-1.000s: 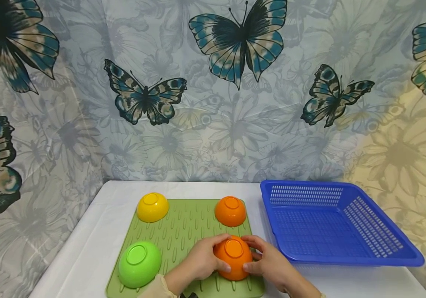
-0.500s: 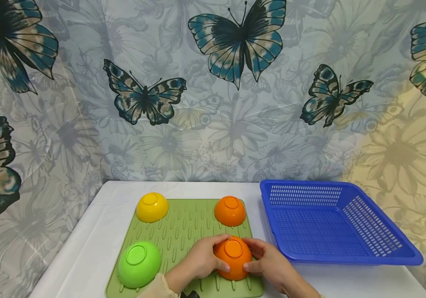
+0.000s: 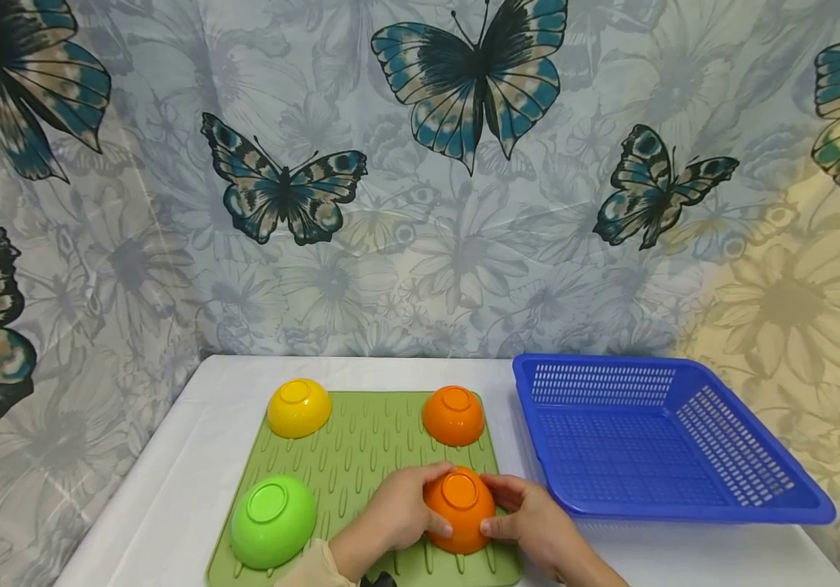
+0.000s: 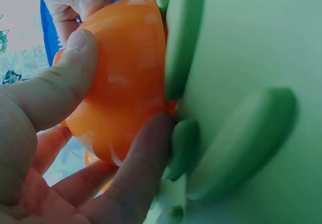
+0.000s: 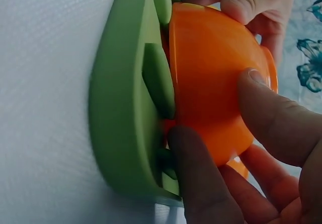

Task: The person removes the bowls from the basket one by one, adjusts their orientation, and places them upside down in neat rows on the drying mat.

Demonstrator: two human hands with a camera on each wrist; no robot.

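Note:
An orange bowl (image 3: 462,514) lies upside down on the near right part of a green ridged mat (image 3: 361,456). My left hand (image 3: 401,507) grips it from the left, thumb on the near side and fingers round the far side. From the right, my right hand (image 3: 537,522) holds the same bowl with thumb and fingers. In the left wrist view the bowl's rim (image 4: 163,43) sits right at the mat's ridges. The right wrist view shows the orange bowl (image 5: 211,78) between both hands near the mat's edge.
Also upturned on the mat are a green bowl (image 3: 273,522) at near left, a yellow bowl (image 3: 298,409) at far left and another orange bowl (image 3: 453,416) at far right. A blue plastic basket (image 3: 669,518) stands right of the mat on the white-covered table (image 3: 163,456).
Both hands keep their grip on the orange bowl, which stays in place on the mat. The right hand's fingers have shifted very slightly down the bowl's side.

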